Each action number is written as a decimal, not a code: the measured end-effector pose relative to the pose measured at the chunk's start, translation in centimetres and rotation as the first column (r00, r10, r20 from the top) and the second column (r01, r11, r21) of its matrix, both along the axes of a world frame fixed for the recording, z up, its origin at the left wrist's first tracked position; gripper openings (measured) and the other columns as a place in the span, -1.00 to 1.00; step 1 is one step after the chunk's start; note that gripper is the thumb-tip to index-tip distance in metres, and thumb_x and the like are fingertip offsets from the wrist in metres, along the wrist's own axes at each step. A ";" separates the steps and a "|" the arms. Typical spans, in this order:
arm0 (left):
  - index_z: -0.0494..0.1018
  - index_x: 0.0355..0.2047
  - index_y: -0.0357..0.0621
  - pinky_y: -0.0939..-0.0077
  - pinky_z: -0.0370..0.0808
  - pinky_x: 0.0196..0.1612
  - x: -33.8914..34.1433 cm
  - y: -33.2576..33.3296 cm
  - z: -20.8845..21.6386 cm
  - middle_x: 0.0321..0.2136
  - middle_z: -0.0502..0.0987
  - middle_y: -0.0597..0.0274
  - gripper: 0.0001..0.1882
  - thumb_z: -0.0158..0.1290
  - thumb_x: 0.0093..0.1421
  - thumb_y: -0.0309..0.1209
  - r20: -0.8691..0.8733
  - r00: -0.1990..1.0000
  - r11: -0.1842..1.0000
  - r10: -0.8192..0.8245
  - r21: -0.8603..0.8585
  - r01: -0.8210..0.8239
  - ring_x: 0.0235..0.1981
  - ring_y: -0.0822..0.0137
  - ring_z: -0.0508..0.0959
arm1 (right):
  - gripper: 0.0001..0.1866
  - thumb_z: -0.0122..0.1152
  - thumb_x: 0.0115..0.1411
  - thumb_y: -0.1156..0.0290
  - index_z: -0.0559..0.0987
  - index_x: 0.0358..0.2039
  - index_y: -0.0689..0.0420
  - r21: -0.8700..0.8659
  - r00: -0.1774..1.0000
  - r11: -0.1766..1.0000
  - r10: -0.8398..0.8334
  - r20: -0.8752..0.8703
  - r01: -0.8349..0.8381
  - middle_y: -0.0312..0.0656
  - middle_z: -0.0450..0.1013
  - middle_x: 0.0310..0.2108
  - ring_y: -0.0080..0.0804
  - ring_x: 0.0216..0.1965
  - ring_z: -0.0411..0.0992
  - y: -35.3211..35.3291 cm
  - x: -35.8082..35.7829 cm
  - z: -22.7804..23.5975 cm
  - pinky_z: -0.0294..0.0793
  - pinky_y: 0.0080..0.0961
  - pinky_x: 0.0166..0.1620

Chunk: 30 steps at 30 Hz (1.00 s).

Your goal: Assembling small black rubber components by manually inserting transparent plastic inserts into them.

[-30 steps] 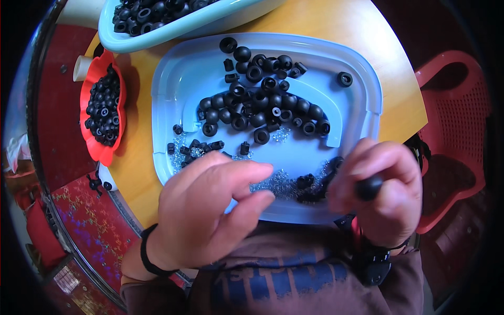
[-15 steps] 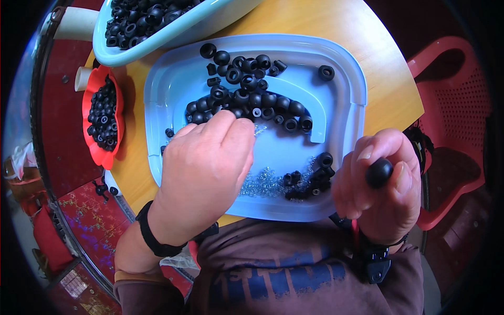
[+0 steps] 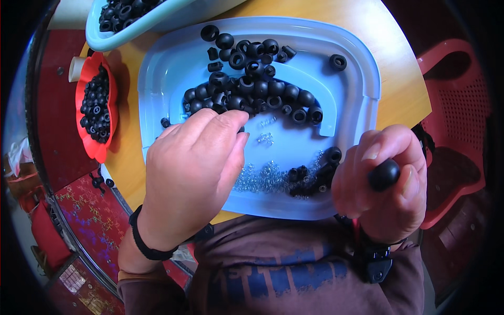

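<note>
My left hand (image 3: 197, 152) is over the left middle of the light-blue plastic tray (image 3: 370, 105). Its thumb and fingers pinch a small black plastic part (image 3: 241, 129), mostly hidden by the fingertips. Just ahead of them lies a pile of black hollow balls (image 3: 261, 89) and small black plugs, partly ringed by a curved blue strip (image 3: 328, 113). My right hand (image 3: 386, 184), raised by the tray's right side, grips a round black ball (image 3: 384, 175) between thumb and fingers. A few loose springs (image 3: 265, 139) lie beside my left fingertips.
Many small metal springs (image 3: 262, 178) are heaped at the tray's near side, next to more black parts (image 3: 315, 178). A single ball (image 3: 337, 62) sits far right. A red scalloped dish (image 3: 97, 152) and a pale-blue basin (image 3: 149, 23) hold black pieces. A red chair (image 3: 462, 131) stands right.
My left hand has drawn back from the pile, and a small black part now shows at its fingertips. My right hand keeps its hold on the ball. The view has shifted slightly.
</note>
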<state>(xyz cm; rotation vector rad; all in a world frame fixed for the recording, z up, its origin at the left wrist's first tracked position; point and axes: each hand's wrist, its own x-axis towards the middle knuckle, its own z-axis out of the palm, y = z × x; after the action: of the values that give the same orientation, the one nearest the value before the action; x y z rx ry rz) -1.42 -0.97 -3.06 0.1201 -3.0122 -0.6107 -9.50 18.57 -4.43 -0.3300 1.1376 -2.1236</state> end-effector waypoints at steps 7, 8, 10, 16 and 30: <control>0.44 -0.42 -0.26 0.42 0.32 -0.55 -0.1 0.2 -0.1 -0.60 0.39 0.14 -0.83 0.10 -0.10 -0.63 0.052 0.994 0.994 -0.096 0.059 0.093 -0.61 0.20 0.42 | -0.66 -0.01 0.20 0.18 0.35 -0.27 0.26 0.006 1.000 1.000 0.024 -0.014 -0.024 -0.25 0.29 -0.63 -0.51 -0.68 0.25 0.0 -0.1 -0.1 0.29 -0.59 -0.62; 0.44 -0.43 -0.25 0.41 0.33 -0.54 -0.1 0.3 -0.1 -0.60 0.39 0.15 -0.82 0.11 -0.12 -0.62 0.045 0.991 0.992 -0.123 0.045 0.121 -0.61 0.19 0.42 | -0.65 0.01 0.19 0.18 0.35 -0.27 0.26 0.028 0.999 0.999 0.030 -0.013 -0.029 -0.25 0.29 -0.63 -0.51 -0.67 0.26 0.0 -0.1 0.0 0.30 -0.59 -0.61; 0.44 -0.44 -0.24 0.39 0.33 -0.54 -0.3 0.5 -0.2 -0.59 0.39 0.16 -0.82 0.12 -0.12 -0.61 0.071 0.990 0.992 -0.121 0.032 0.119 -0.60 0.17 0.42 | -0.65 0.02 0.19 0.18 0.35 -0.27 0.26 0.042 0.999 0.998 0.036 0.004 -0.036 -0.25 0.30 -0.62 -0.52 -0.67 0.26 0.1 -0.1 0.1 0.30 -0.59 -0.60; 0.42 -0.47 -0.22 0.37 0.31 -0.54 -0.6 0.3 -0.4 -0.59 0.38 0.16 -0.84 0.12 -0.13 -0.61 0.044 0.992 0.990 -0.119 -0.077 0.122 -0.61 0.15 0.41 | -0.64 0.05 0.17 0.17 0.36 -0.28 0.26 0.062 0.998 0.996 0.056 0.030 -0.058 -0.24 0.30 -0.64 -0.53 -0.67 0.27 0.1 -0.2 0.2 0.31 -0.61 -0.60; 0.40 -0.47 -0.23 0.39 0.31 -0.55 -1.0 0.5 -0.7 -0.59 0.38 0.14 -0.84 0.11 -0.11 -0.61 -0.033 0.992 0.993 -0.120 -0.016 0.120 -0.61 0.17 0.41 | -0.65 0.07 0.15 0.18 0.38 -0.30 0.27 0.022 0.998 0.999 0.044 0.055 -0.045 -0.22 0.30 -0.65 -0.52 -0.69 0.28 -0.1 0.0 -0.1 0.31 -0.61 -0.62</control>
<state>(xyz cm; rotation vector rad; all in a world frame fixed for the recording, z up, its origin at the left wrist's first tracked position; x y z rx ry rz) -2.41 -0.43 -3.75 -0.0717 -3.0069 -0.5953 -9.54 18.44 -4.56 -0.2828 1.1135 -2.0665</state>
